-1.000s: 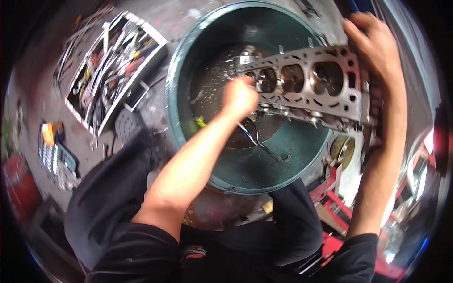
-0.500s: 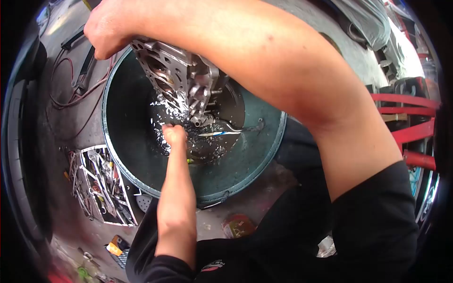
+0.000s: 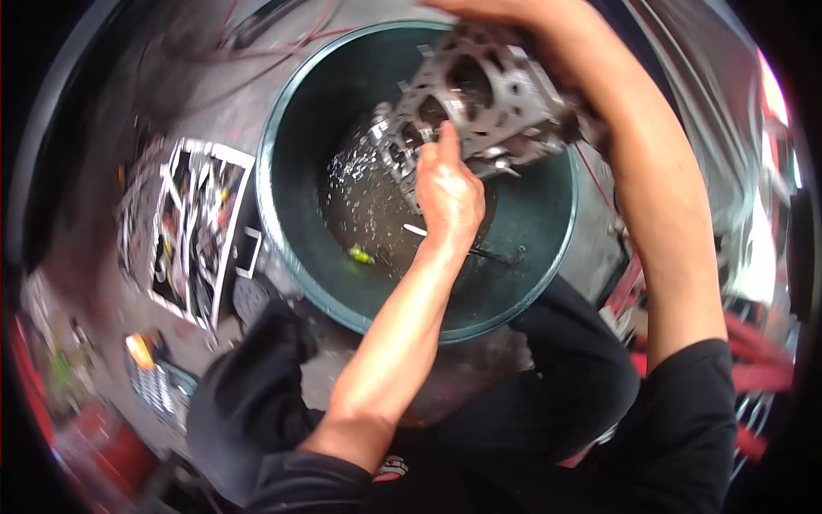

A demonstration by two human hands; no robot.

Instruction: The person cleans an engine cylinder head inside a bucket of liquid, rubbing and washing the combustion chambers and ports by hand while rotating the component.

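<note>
Left hand (image 3: 451, 190) now up from liquid (image 3: 385, 248), over cylinder head (image 3: 497, 124), bores (image 3: 469, 77) likely reachable; can't tell its grip or right hand's (image 3: 492, 8)

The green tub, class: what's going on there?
A person is handling a metal engine part with round openings, held at a slant over and partly inside the green tub. The left hand is at its holed face. The right arm curves around its upper end, with that hand mostly cut off by the picture's top edge. Dark, glinting liquid lies in the bottom.
</note>
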